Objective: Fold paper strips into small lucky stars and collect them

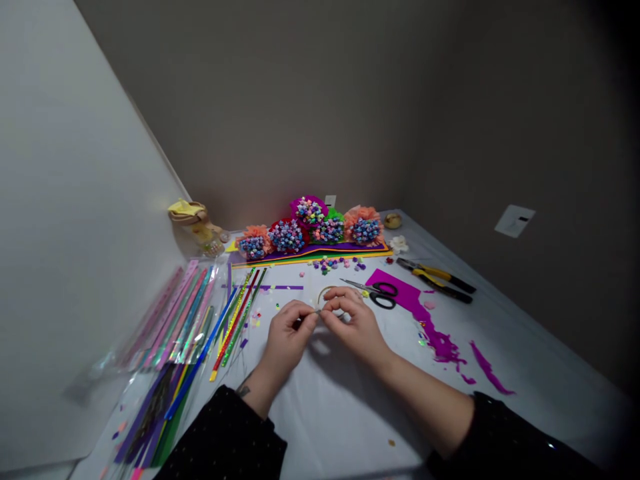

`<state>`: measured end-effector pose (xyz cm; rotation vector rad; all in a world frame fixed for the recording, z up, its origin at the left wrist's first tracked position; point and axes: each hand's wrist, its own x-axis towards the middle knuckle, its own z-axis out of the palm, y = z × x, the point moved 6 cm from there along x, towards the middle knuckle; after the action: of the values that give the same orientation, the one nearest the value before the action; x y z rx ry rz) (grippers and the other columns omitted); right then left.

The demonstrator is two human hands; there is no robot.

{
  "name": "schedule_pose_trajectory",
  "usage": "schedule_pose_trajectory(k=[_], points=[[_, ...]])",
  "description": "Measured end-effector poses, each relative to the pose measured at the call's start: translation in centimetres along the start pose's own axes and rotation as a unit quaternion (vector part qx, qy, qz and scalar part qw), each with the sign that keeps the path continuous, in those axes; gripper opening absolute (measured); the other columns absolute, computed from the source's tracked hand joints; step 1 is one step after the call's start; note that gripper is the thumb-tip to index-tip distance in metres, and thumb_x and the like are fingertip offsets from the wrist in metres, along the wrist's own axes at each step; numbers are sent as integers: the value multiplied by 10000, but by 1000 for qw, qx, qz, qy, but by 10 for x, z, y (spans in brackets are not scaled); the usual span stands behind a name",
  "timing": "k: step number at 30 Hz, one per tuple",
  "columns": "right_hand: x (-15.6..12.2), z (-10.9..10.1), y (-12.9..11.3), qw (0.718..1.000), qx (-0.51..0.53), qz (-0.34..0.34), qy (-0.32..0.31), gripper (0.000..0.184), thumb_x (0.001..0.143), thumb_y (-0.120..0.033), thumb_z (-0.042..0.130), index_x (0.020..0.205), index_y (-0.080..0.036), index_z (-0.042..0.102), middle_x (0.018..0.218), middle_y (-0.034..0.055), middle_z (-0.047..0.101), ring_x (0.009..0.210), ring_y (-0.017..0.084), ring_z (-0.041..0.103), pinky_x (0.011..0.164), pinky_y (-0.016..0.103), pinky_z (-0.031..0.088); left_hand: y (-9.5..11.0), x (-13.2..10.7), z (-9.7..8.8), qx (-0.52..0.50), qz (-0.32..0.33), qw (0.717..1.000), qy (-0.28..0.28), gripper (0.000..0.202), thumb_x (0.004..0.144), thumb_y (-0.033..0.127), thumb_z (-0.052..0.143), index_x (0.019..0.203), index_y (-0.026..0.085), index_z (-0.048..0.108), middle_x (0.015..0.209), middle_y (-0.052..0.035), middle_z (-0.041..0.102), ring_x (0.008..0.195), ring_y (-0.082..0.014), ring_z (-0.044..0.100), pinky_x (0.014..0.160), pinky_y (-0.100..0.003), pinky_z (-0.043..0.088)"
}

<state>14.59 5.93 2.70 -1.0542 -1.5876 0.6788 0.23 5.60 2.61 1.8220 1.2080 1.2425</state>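
Note:
Over the middle of the table, my left hand (291, 333) and my right hand (356, 323) meet fingertip to fingertip. Both pinch a small thin strip (319, 312), mostly hidden by the fingers. Just behind the right fingers curves a narrow pale-yellow band (321, 293); whether it joins the strip I cannot tell. Black-handled scissors (383, 295) lie beyond my right hand, partly on a magenta sheet (395, 287) with a ragged edge. Small coloured stars (333, 265) are scattered past the fingertips. Left of my left hand lie several glittery strips (240, 320).
Star-filled bouquets (310, 227) in coloured wraps stand at the back on stacked coloured sheets (320, 255). Pliers (440, 279) with yellow-black handles lie at right, near magenta scraps (443, 343). Clear packs of strips (175, 313) and a tipped jar-like container (197, 227) sit at left, against a white panel.

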Motion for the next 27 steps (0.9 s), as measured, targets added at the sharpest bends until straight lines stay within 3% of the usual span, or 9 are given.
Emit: schedule_pose_trajectory(k=[7, 11, 17, 22, 25, 27], points=[[0, 6, 0, 999, 50, -4, -7, 85, 793, -210, 553, 713, -198, 580, 884, 57, 569, 926, 212, 525, 857, 360, 388, -9, -1, 0, -15, -65, 998, 2, 191, 798, 307, 589, 685, 157, 625, 662, -5, 598, 635, -129, 535, 601, -230, 407], [2, 10, 6, 996, 75, 16, -46, 128, 825, -241, 510, 708, -196, 538, 873, 56, 549, 903, 204, 521, 833, 349, 400, -15, 0, 3, -63, -117, 991, -16, 221, 782, 347, 588, 691, 148, 617, 657, -8, 601, 627, -131, 525, 594, -232, 407], [2, 15, 6, 994, 52, -11, -99, 150, 839, -235, 491, 700, -189, 521, 860, 57, 535, 875, 198, 519, 801, 345, 411, -19, 1, -1, -73, -149, 986, 8, 219, 756, 343, 590, 653, 151, 567, 597, 23, 530, 583, -115, 469, 578, -230, 381], [-2, 11, 0, 997, -18, -56, -58, 82, 821, -201, 532, 866, -182, 597, 901, 76, 544, 919, 220, 520, 817, 369, 424, -25, 0, -2, -87, -188, 978, 26, 234, 752, 355, 586, 633, 160, 540, 533, 54, 456, 499, -89, 388, 505, -217, 328], [-6, 10, -7, 989, -87, -118, -28, 207, 797, -204, 600, 1001, -168, 588, 961, 100, 560, 963, 248, 503, 827, 391, 428, -29, -3, 0, -107, -207, 972, 40, 244, 752, 366, 596, 637, 160, 535, 509, 65, 437, 471, -80, 361, 482, -212, 307], [-8, 11, -11, 981, -124, -150, -16, 182, 809, -200, 609, 988, -170, 591, 925, 94, 581, 927, 246, 509, 799, 384, 436, -32, -5, 2, -119, -215, 968, 47, 249, 749, 372, 603, 641, 157, 539, 506, 66, 444, 464, -77, 358, 478, -210, 304]])
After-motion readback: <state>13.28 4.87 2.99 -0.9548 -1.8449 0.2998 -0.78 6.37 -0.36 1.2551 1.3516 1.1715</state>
